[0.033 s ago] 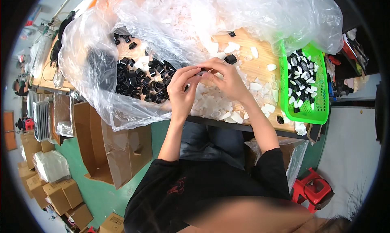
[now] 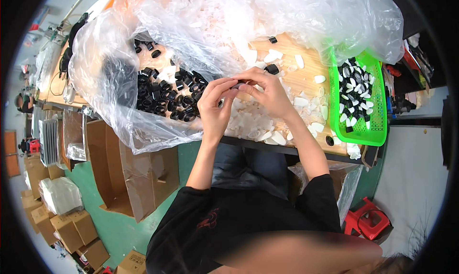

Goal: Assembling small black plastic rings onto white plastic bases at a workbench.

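Note:
My left hand (image 2: 214, 102) and my right hand (image 2: 268, 91) meet above the table's near side, fingertips pinched together. Between them is a small dark plastic part (image 2: 237, 85), mostly covered by the fingers. To the left of my left hand, a pile of black ring-shaped plastic caps (image 2: 165, 95) lies on clear plastic sheeting. White oval plastic pieces (image 2: 277, 138) and translucent bits are scattered under and beside my right hand. A single black cap (image 2: 271, 69) lies just beyond my right hand.
A green plastic basket (image 2: 336, 126) at the right holds black and white parts. Clear plastic bags (image 2: 334, 11) cover the table's far side. Below the table's left edge stands an open cardboard box (image 2: 146, 178); a red stool (image 2: 368, 221) stands on the floor at the right.

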{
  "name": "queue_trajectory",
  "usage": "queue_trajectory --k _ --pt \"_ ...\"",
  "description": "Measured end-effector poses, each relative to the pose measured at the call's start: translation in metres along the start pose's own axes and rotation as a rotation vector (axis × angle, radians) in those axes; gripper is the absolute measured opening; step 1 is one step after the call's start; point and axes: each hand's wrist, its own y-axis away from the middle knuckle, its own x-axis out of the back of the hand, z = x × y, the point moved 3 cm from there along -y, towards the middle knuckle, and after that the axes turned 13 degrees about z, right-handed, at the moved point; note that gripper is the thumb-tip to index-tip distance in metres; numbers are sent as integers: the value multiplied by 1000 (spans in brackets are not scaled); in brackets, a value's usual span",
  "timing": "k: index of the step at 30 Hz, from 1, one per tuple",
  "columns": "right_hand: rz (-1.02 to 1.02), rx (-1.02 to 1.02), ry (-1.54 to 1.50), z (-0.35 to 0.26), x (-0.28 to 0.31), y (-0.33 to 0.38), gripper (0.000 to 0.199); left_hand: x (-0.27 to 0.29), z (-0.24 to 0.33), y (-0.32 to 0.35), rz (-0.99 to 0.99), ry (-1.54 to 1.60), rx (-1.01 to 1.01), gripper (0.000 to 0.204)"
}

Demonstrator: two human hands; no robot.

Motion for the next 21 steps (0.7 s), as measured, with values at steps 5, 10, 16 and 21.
queue_trajectory --k 5,10,16,21 --pt "7 -155 -217 8 1 3 16 -7 8 2 39 63 52 20" --pt "34 11 16 -3 3 5 16 -7 8 1 51 59 67 17" --pt "746 189 140 -4 96 -8 9 26 -3 -28 40 -618 -217 19" --pt "1130 290 932 -14 179 9 14 69 -39 -29 4 -710 10 12"
